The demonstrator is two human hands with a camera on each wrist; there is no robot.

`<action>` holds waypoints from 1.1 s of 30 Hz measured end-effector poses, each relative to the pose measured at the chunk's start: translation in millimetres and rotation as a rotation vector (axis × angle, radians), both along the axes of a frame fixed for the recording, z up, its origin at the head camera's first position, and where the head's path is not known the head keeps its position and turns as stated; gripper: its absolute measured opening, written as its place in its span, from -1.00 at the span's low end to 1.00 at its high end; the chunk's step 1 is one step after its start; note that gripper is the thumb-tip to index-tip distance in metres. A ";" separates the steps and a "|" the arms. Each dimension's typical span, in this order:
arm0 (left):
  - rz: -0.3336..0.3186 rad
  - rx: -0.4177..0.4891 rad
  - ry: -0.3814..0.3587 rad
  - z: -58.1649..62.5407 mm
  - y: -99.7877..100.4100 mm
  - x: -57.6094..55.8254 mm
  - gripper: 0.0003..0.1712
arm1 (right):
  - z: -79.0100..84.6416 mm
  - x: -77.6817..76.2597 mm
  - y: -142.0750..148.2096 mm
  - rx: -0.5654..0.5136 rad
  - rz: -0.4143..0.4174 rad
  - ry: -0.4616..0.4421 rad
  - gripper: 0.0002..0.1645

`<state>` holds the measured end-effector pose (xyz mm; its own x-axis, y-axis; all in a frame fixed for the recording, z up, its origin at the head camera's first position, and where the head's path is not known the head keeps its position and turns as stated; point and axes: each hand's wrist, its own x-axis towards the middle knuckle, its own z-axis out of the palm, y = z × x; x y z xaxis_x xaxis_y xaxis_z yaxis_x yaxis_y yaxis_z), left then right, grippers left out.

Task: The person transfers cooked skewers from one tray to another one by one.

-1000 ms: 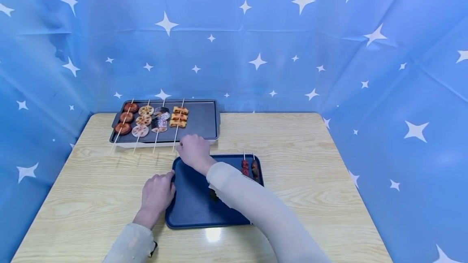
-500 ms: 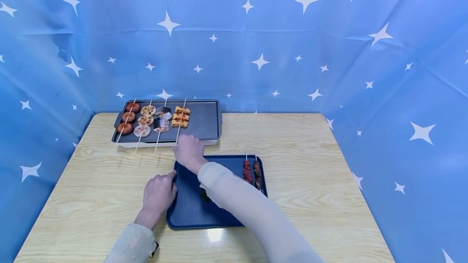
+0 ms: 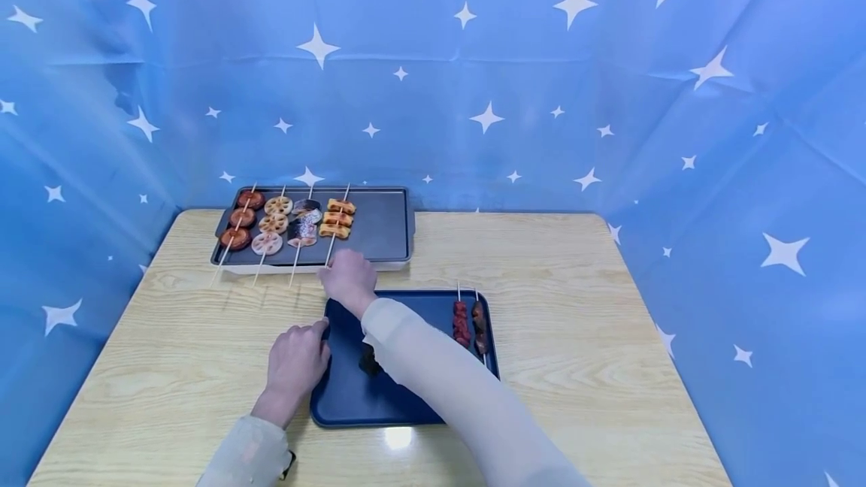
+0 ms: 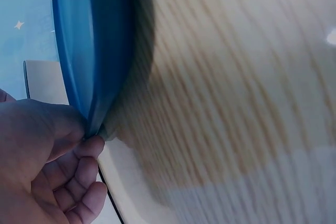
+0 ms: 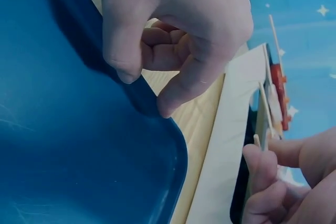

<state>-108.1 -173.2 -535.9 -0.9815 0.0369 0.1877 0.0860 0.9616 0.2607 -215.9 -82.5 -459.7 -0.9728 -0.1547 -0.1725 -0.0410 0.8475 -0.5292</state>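
My right hand (image 3: 348, 274) reaches over the blue tray (image 3: 345, 400) and pinches the bare lower end of a skewer of yellow, brown-striped pieces (image 3: 336, 220) at the front edge of a dark grill plate (image 3: 379, 228). In the right wrist view a short stub of stick (image 5: 256, 140) pokes out above the right thumb and fingers. The left hand (image 3: 295, 359) grips the blue tray by its left rim near the far corner; the left wrist view has thumb and fingertips (image 4: 92, 145) meeting at that rim. The right sleeve hides part of the tray.
Also on the grill plate lie skewers of brown round slices (image 3: 234, 237), lotus root slices (image 3: 274, 223) and fish pieces (image 3: 302, 231), their sticks overhanging the front. A red meat skewer (image 3: 461, 322) and a brown skewer (image 3: 479, 329) lie at the tray's right end. A starred curtain (image 3: 433, 126) encloses the table.
The right hand has moved slightly left and its fingers now cover the end of the yellow skewer's stick. The left hand stays at the tray rim. The whole view has shifted slightly.
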 end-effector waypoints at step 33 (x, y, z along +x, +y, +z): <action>0.002 -0.023 0.009 -1.3 -0.2 0.5 -0.62 | -3.3 -10.3 6.6 -0.184 -0.075 -0.226 -0.34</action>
<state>-107.6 -173.4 -537.2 -0.9799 0.0395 0.1957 0.0865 0.9675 0.2375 -226.2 -75.9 -463.0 -0.9229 -0.1323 -0.3615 0.1547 0.7325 -0.6629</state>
